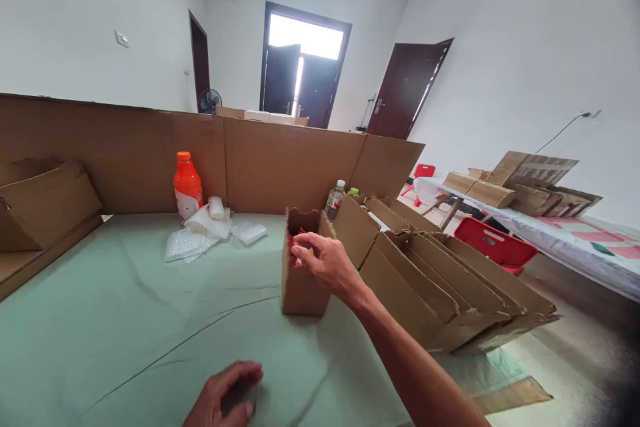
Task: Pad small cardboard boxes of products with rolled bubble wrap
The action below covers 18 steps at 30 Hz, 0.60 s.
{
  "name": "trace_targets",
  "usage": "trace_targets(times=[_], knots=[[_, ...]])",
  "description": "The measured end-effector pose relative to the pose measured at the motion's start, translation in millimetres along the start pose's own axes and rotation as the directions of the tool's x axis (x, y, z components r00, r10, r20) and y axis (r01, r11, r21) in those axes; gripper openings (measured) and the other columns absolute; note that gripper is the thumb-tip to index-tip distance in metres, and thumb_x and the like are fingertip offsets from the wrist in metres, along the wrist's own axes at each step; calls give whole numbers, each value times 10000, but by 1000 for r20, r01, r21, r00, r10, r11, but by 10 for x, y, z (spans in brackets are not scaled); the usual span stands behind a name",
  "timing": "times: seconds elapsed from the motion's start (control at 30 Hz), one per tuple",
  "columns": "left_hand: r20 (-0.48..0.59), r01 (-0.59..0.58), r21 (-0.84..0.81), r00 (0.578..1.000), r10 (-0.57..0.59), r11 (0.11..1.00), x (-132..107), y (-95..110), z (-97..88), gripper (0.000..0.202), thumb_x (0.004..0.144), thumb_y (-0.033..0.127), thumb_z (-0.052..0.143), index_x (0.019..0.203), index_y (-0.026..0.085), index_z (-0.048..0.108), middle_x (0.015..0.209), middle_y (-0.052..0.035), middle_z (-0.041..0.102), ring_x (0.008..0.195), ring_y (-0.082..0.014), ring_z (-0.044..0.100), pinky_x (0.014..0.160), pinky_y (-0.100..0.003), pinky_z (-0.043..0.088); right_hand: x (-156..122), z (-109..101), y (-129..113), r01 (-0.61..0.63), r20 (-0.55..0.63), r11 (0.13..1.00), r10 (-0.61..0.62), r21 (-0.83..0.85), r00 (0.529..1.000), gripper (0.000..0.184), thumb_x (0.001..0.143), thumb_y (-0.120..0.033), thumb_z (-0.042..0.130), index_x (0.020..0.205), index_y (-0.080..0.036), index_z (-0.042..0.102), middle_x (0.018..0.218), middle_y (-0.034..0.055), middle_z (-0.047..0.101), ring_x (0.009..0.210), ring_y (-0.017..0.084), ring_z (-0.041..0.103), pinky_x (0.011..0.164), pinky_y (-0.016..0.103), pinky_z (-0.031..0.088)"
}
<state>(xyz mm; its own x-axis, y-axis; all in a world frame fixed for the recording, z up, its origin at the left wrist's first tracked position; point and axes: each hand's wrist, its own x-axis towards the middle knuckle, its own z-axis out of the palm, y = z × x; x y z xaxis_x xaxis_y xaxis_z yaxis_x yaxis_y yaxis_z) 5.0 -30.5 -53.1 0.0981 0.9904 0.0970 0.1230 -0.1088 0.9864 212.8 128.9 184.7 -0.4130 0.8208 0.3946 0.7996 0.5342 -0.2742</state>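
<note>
A small upright cardboard box (306,297) with an open top stands on the pale green tabletop (215,293). My right hand (323,259) reaches over its opening, thumb and fingers closed together. Something red (295,259) shows inside the box right at the fingertips; its kind and what the fingers grip are partly hidden. Lower down, near the front of the table, my left hand (227,393) is apart from the box. Its thumb and fingers are curved with a gap between them, slightly blurred, and no held thing can be made out.
Several open cardboard bins (420,287) stand along the right. Behind them is a clear plastic bottle (335,200). An orange bottle (188,183) stands at the back beside bubble wrap (193,240). A cardboard wall (290,163) closes the rear; a cardboard structure (50,207) is at left.
</note>
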Motion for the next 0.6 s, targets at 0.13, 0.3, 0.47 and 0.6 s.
trace_targets(times=[0.13,0.3,0.47,0.6], knots=[[-311,94,88,948,-62,992,99,308,-251,566,813,501,647,1305,224,608,1243,-136,700,1124,-289,675,970,-446,555,-318,-267,-12,145,-390,869,59,474,919,265,958,-415,552,1032,-248,745,991,32,770,938,192,685,872,314,499],[-452,55,179,891,32,982,206,523,-237,562,813,387,633,1346,232,542,1357,-150,606,1049,-279,680,807,-423,600,-554,152,580,-227,-149,688,441,689,885,497,805,-620,634,1001,-171,720,986,104,743,863,252,692,775,374,536],[-356,-107,150,922,155,983,228,552,-5,693,821,322,646,1468,273,403,1432,-150,550,1151,-287,637,881,-436,573,-1196,961,227,-417,192,445,467,793,863,657,905,-718,446,1269,-215,660,1247,132,693,1081,289,668,846,402,560],[-475,-164,136,855,210,977,289,504,-167,760,876,436,611,1533,271,267,1505,-160,457,1288,-320,540,1016,-522,483,-1507,1271,-299,-322,250,479,208,817,945,577,894,-664,537,1296,-269,661,1270,97,693,1162,269,643,955,381,530]])
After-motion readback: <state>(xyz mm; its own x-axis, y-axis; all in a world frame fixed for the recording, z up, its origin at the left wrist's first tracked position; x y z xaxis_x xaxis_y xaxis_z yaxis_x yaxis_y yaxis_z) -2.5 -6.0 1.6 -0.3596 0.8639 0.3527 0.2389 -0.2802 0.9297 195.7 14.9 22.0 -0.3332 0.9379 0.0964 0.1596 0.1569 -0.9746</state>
